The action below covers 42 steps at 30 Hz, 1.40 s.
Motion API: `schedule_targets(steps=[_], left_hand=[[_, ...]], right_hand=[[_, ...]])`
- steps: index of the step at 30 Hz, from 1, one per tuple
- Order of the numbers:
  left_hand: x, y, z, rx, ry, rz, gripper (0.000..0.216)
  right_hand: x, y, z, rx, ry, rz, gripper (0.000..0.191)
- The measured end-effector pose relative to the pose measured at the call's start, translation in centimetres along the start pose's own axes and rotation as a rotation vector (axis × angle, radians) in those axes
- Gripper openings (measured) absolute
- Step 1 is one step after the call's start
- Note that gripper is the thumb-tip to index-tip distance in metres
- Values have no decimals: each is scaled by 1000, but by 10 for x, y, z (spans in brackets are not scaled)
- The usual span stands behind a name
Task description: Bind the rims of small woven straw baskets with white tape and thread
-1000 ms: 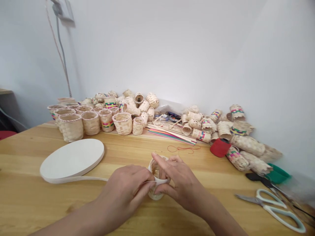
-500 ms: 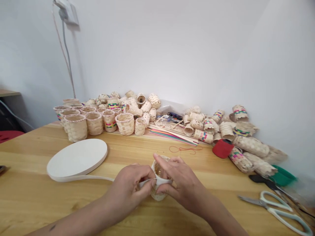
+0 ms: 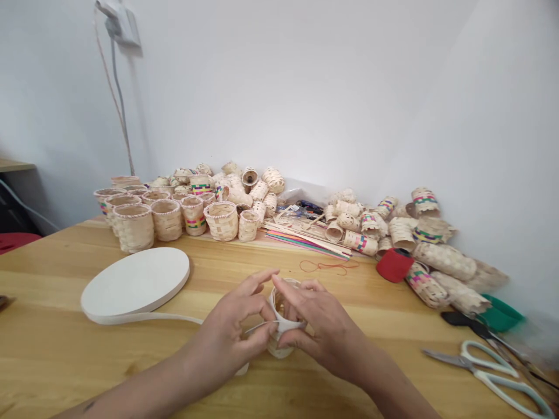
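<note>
A small woven bamboo basket [image 3: 278, 299] stands upright on the table between my hands. A white band runs around its upper part. My right hand [image 3: 321, 323] grips the basket and band from the right, its thumb at the front and some fingers reaching inside the rim. At the left side my left hand [image 3: 244, 317] pinches the white ribbon [image 3: 174, 317] between thumb and a finger, close to the basket; its index finger is raised. The ribbon leads left to a flat white roll [image 3: 137, 279]. A ribbon piece shows under my left hand.
Finished-looking baskets [image 3: 133, 227] stand at the back left, with more heaped along the wall. Coloured strips [image 3: 305, 243], red thread [image 3: 329, 266] and a red spool [image 3: 394, 265] lie behind my hands. White-handled scissors [image 3: 474, 364] and a green container [image 3: 500, 314] are on the right.
My left index finger has lifted, opening the hand's upper part while the pinch stays near the basket. A ribbon piece now shows below my left hand. The right hand keeps its place.
</note>
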State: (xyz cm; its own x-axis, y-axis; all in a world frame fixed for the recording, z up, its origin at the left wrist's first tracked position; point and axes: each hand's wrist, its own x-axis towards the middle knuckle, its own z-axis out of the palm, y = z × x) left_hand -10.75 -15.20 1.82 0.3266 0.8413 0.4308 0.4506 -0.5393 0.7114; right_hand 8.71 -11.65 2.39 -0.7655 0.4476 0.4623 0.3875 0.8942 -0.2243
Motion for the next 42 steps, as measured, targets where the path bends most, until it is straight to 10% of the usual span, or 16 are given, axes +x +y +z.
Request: schedule_targets(steps=[8,24,42], left_hand=[[2,-7,2,-49,-8,38,12],[-1,-15,7,-3,35,61,14],[1,-17,6,-86,46,-42,17]], right_hand=[[-5,8,-16,43,61,-37,94],[-9,42,-12,543,-148,450,110],[-4,33,-9,634,-138,313,65]])
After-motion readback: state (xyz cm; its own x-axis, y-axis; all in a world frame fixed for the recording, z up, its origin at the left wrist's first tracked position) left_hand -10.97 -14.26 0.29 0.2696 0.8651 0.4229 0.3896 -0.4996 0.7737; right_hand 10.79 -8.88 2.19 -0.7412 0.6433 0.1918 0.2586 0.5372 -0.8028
